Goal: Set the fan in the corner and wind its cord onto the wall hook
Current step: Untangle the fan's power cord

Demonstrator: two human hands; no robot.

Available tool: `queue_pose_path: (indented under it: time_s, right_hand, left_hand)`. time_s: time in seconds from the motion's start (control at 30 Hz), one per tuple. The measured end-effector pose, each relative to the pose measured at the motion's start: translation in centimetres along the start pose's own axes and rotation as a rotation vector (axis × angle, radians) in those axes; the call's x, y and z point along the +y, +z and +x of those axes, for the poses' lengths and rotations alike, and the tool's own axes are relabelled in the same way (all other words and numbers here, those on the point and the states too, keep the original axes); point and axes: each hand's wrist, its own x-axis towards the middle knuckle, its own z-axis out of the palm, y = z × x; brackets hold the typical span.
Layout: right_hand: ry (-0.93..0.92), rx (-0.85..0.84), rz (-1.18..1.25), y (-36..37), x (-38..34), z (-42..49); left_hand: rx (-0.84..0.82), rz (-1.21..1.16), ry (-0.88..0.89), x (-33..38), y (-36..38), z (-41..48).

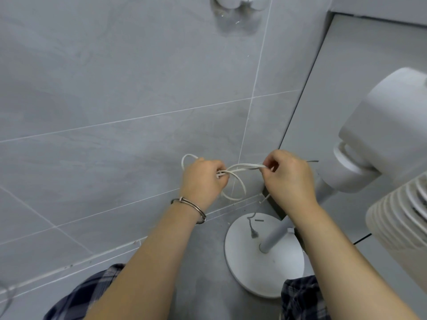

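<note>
A white pedestal fan stands in the corner at the right: its round base (245,255) lies on the floor, its pole (275,234) rises behind my right arm, and its motor housing (388,125) and grille fill the right edge. My left hand (201,181) grips several loops of the white cord (238,168) in front of the wall. My right hand (288,179) pinches a strand of the same cord, stretched between the two hands. The cord's plug (253,234) dangles over the base. The white wall hook (235,2) sits high on the tiles at the top edge.
Grey wall tiles with pale grout fill the left and middle. A lighter wall panel (358,65) meets them at the corner. The floor below is grey. A metal bracelet circles my left wrist, and checked fabric shows at the bottom.
</note>
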Motion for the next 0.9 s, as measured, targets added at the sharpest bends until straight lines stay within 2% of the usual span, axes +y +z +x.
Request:
queue_pose_path:
  time_s: [0.13, 0.2, 0.3, 0.37, 0.43, 0.53, 0.63, 0.7, 0.8, 0.9]
  right_hand:
    - [0.143, -0.152, 0.239, -0.5, -0.2, 0.1]
    - [0.201, -0.278, 0.432, -1.1, -0.6, 0.1]
    - [0.159, -0.568, 0.673, -2.1, -0.8, -0.2]
    - [0.126, -0.660, 0.763, -2.3, -0.9, -0.4]
    - [0.131, -0.603, 0.767, -2.0, -0.9, -0.3]
    - [0.142, -0.366, 0.632, -1.1, -0.7, 0.0]
    - [-0.025, -0.169, 0.362, -0.5, 0.0, 0.2]
    - [-0.123, -0.177, 0.224, -0.1, 0.3, 0.2]
    - [-0.125, -0.261, 0.130, 0.2, 0.3, 0.0]
    - [-0.052, -0.318, 0.118, 0.2, 0.0, -0.1]
  left_hand:
    - [0.221, 0.128, 0.179, -0.6, 0.4, 0.3]
    - [0.250, 0.177, 0.200, -0.9, 0.6, 0.4]
    - [0.287, 0.192, 0.221, -0.9, 0.7, 0.3]
    - [0.313, 0.165, 0.221, -0.7, 0.6, 0.3]
    - [0.340, 0.130, 0.216, -0.5, 0.6, 0.2]
    - [0.387, 0.116, 0.248, -0.5, 0.7, 0.2]
    - [0.398, 0.105, 0.331, -0.7, 0.9, 0.2]
    - [0.402, 0.079, 0.342, -0.9, 1.0, 0.3]
    - [0.359, 0.033, 0.331, -0.9, 1.1, 0.4]
    - [0.171, -0.083, 0.302, -0.6, 0.7, -0.1]
